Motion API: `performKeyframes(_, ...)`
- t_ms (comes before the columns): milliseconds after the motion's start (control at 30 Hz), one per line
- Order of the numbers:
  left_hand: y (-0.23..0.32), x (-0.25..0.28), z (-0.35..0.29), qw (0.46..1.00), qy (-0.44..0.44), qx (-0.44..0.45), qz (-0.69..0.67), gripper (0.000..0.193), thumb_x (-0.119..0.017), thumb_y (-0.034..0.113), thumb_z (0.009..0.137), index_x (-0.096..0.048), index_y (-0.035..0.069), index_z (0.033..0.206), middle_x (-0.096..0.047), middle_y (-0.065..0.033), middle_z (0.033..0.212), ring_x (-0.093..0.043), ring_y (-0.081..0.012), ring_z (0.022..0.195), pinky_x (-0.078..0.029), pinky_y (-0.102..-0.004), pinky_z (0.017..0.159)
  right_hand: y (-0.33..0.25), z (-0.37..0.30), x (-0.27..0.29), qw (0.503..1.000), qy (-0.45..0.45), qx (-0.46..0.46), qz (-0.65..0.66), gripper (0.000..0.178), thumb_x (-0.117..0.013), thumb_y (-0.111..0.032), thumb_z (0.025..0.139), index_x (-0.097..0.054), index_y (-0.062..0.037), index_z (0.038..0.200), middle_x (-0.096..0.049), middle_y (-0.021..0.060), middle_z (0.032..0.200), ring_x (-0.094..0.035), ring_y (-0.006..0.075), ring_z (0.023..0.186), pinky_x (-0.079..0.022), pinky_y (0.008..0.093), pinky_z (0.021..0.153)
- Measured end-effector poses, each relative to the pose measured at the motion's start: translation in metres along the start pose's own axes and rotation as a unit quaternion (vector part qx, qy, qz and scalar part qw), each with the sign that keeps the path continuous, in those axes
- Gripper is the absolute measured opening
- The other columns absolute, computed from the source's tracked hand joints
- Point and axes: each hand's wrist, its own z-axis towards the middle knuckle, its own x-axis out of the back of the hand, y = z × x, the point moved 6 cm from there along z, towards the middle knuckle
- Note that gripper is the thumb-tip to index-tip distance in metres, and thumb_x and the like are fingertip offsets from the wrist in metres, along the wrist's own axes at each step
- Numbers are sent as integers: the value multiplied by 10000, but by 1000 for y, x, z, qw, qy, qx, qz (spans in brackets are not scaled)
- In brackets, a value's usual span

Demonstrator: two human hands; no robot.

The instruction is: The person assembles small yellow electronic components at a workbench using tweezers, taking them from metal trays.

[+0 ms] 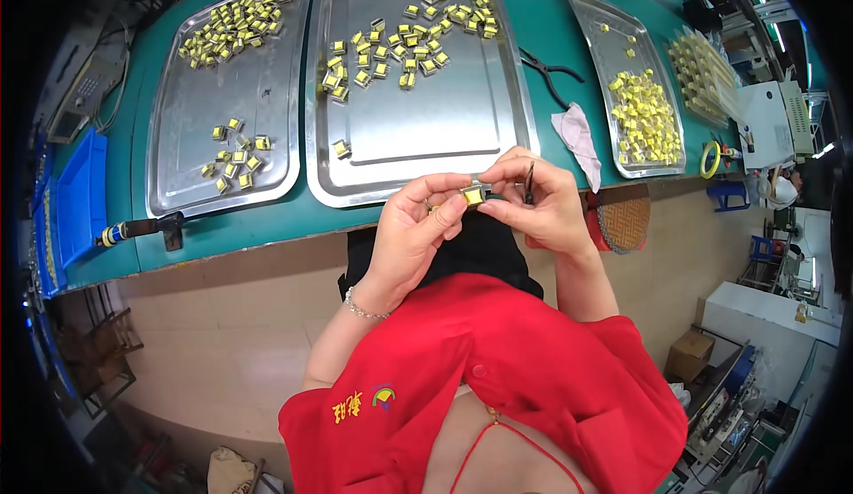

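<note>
Both of my hands meet in front of the near edge of the middle tray, holding a small yellow-wrapped transformer (pixel 474 195) between them. My left hand (pixel 418 227) pinches its left side with thumb and fingertips. The fingers of my right hand (pixel 539 199) are closed at its other side. A slim dark tool (pixel 530 183) also stands out from the right hand; its kind is hard to make out. Just beyond the hands is the middle metal tray (pixel 418 174), with many similar transformers (pixel 409 50) at its far side and a single transformer (pixel 342 148) near its left edge.
A left metal tray (pixel 178 130) holds more transformers; a right tray (pixel 640 172) holds yellow coils (pixel 644 121). Black-handled pliers (pixel 551 72) and a pale cloth (pixel 577 143) lie between trays. A hammer (pixel 155 229) rests at the green table's front edge, beside a blue bin (pixel 83 201).
</note>
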Motion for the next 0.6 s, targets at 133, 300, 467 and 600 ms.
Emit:
performKeyframes(133, -2, 1, -1, 1000, 2, 0, 8, 232, -575, 48, 892, -560, -15, 1114, -590, -19, 849, -424, -41, 633, -342, -181, 544, 3, -3, 0, 999, 2, -28, 23, 302, -722, 48, 705, -626, 17, 990, -549, 35, 878, -401, 23, 623, -313, 166, 564)
performKeyframes(300, -3, 2, 0, 1000, 12, -9, 8, 233, -577, 50, 892, -562, -14, 1115, -588, -16, 854, -419, -38, 633, -335, -185, 541, 5, -4, 0, 999, 10, -34, 30, 297, -721, 47, 707, -624, 15, 985, -548, 34, 874, -394, 19, 615, -305, 164, 554)
performKeyframes(467, -1, 5, 2, 998, 29, -5, 58, 244, -579, 62, 894, -574, -8, 1128, -594, -11, 876, -416, -34, 636, -333, -188, 543, 2, -3, -1, 1000, 26, -7, -5, 316, -715, 66, 699, -619, 17, 997, -546, 30, 861, -377, 9, 602, -279, 158, 530)
performKeyframes(600, -2, 2, 4, 999, 11, 0, 35, 266, -568, 75, 903, -570, -14, 1153, -601, -9, 889, -407, -32, 633, -335, -192, 540, -12, 1, -13, 996, 27, 50, -64, 323, -709, 81, 695, -623, 18, 1000, -534, 22, 844, -360, 5, 595, -264, 159, 513)
